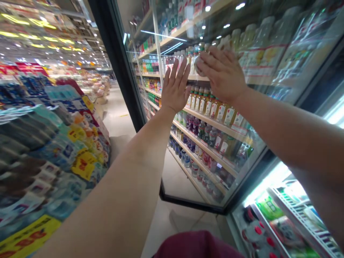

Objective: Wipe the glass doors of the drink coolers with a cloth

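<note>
My left hand lies flat on the glass door, fingers stretched upward and slightly apart. To its right, my right hand is pressed on the same glass, its fingers bent over a pale crumpled cloth. Only bits of that cloth show past the fingertips and above the knuckles, so its full shape is hidden. The door has a black frame and is swung open from the lit fridge. Through the pane, blurred by reflections, appear shelves of bottled drinks.
Stacked packs of bottled drinks with yellow price signs fill the left side. A pale floor aisle runs beyond them. At the lower right, lit fridge shelves hold bottles with red caps.
</note>
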